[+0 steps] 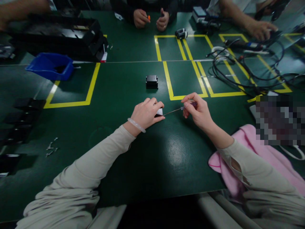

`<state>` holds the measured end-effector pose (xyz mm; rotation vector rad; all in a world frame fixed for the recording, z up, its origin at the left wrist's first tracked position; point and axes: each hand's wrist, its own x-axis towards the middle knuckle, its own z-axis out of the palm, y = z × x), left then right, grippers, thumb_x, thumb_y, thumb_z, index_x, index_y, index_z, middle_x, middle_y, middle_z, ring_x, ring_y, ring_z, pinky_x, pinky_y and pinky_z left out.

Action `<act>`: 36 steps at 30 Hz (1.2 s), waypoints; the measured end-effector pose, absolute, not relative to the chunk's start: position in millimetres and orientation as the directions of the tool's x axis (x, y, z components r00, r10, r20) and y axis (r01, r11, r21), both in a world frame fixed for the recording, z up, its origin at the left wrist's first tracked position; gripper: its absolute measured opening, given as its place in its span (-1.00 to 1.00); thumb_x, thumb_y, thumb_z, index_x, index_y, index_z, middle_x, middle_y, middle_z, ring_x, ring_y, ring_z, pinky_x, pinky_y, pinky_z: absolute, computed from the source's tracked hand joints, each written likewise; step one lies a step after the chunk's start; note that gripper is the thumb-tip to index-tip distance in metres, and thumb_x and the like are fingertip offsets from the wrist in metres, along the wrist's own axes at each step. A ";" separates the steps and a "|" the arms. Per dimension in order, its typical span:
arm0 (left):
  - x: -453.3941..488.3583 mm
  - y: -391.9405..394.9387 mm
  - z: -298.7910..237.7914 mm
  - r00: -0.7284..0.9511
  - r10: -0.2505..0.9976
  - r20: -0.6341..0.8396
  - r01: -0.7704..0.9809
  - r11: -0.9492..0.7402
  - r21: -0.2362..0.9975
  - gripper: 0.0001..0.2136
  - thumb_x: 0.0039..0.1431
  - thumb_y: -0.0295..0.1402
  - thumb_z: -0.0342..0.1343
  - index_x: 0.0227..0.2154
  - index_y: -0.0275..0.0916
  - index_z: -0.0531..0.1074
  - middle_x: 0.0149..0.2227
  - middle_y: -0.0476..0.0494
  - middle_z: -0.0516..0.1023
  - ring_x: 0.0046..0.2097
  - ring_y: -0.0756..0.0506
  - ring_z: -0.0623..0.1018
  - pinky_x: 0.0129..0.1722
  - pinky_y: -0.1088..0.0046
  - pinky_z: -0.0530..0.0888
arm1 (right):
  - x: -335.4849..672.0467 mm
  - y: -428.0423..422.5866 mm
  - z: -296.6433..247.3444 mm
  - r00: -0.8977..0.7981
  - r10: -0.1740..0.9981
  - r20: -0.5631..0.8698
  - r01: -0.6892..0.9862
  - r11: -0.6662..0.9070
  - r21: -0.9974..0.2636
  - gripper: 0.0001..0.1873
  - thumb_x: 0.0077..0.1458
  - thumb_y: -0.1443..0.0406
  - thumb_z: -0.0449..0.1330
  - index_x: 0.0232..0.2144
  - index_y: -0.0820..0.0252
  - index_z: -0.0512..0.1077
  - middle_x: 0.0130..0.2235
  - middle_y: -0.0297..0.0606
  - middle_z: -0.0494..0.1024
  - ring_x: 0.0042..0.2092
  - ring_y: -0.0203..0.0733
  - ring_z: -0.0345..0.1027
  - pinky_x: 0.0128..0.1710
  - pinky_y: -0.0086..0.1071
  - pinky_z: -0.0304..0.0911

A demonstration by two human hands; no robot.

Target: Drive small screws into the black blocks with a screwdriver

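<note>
My left hand [148, 113] is closed around a small black-and-white part [159, 112] on the green table, and the fingers hide most of it. In my right hand [195, 108] is a screwdriver [175, 110] with a thin metal shaft and a dark purplish handle. It lies nearly level, and its tip meets the right side of the part beside my left thumb. Just beyond my left hand stands a small black block-shaped part [152, 81], touched by neither hand.
Several small metal pieces [50, 147] lie at left, near black parts [17, 121]. A blue bin [51, 66] stands before a black rack [57, 38]. Cables [250, 79] sprawl at right, above a pink cloth [250, 140]. Across the table are other people's hands [162, 20].
</note>
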<state>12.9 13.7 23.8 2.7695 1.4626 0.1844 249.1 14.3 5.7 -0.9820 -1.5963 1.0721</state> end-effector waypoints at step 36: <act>11.8 14.3 23.1 0.561 0.820 0.114 0.818 -0.570 0.074 -0.66 0.22 -0.08 0.22 -0.06 -0.16 0.42 -0.09 -0.15 0.47 -0.07 -0.16 0.43 -0.36 0.41 0.32 | 247.4 16.8 4.5 -0.185 0.958 0.219 0.109 0.241 -0.964 -0.71 0.21 0.06 0.26 -0.35 0.08 0.31 -0.71 -0.60 0.22 -0.70 -0.38 0.19 -0.68 -0.44 0.08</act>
